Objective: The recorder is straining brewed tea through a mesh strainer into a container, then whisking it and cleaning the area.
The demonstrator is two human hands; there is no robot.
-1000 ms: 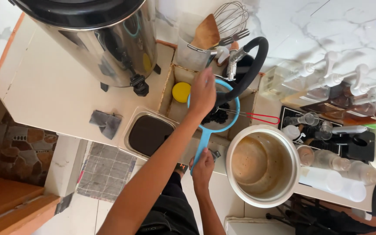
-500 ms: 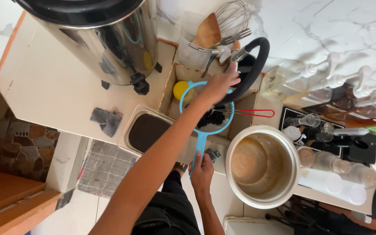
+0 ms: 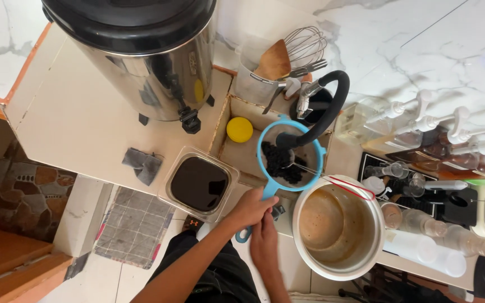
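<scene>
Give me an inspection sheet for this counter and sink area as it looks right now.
Surface: pale counter with a recessed sink.
Job's things: blue strainer of dark pearls under the black faucet hose; steel pot with brownish residue beside it.
Clutter: square container of dark liquid, yellow lid, grey cloth, utensil holder with whisk, pump bottles.
Hands: left hand grips the strainer handle; right hand close beneath it, grip unclear.
Cables: nothing seen.
Surroundings: large steel urn, marble wall, floor mat.
</scene>
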